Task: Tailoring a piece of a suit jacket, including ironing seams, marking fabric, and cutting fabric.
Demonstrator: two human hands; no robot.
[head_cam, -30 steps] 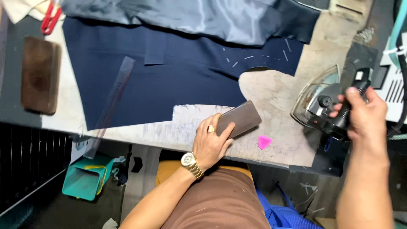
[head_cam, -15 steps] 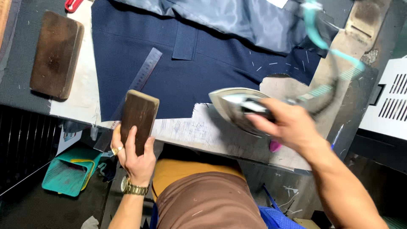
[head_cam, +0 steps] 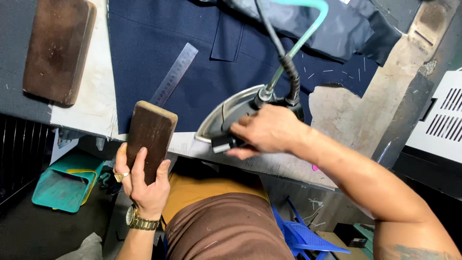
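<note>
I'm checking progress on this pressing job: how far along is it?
Done: the navy fabric lies spread flat, ruler on it. In hand: the right hand grips the iron at the cloth's near edge; the left hand holds a wooden block upright, off the cloth. Left: no pressing with the block yet.

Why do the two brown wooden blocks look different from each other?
The block in the left hand is held up at the table's edge; the other block lies flat on the table, untouched. The held block looks narrower and smoother; the lying one looks wider, with worn, blotchy patches. Both are dark brown wood with rounded corners.
</note>
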